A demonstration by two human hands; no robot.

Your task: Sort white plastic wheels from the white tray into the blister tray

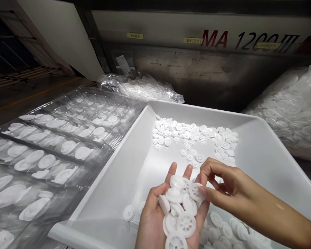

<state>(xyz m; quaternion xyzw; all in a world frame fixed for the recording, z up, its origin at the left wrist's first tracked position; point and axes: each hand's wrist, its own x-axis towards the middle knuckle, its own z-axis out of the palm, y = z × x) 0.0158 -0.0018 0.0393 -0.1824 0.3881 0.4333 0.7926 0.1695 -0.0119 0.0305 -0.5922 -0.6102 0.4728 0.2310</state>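
My left hand (150, 221) is cupped palm up over the white bin (134, 173), holding a heap of small white plastic wheels (186, 224), some spoked and some with smooth faces. Between thumb and forefinger, my right hand (230, 188) pinches one spoked wheel (196, 191) at the edge of that heap. More wheels (226, 230) lie piled in the bin below my right forearm. A loose layer of them (194, 133) spreads along the bin's far side. One single wheel (129, 213) rests near the left wall.
Clear compartment trays (67, 147) with white parts in their pockets stand left of the bin. Behind is a clear bag (145, 88) of white parts; a larger full bag (292, 110) stands at the right. A machine panel (171, 26) closes off the back.
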